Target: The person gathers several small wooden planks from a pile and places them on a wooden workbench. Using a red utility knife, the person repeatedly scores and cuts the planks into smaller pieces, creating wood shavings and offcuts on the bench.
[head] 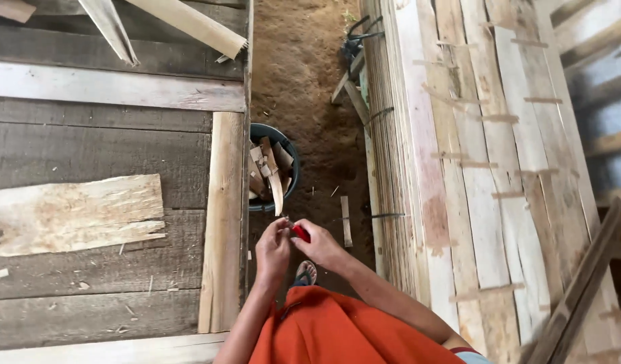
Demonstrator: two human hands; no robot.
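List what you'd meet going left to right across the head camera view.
Split pale board → upright pale plank → left hand → red tool → right hand → stacked pale planks → dark leaning board.

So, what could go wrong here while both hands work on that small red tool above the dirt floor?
1. The left hand and right hand meet closely on the small red tool; if it has a blade, which I cannot tell, a finger might get nicked.
2. If it slips, it may drop onto the dirt floor or into the dark bucket of wood scraps below.
3. A sandalled foot has bare toes there.
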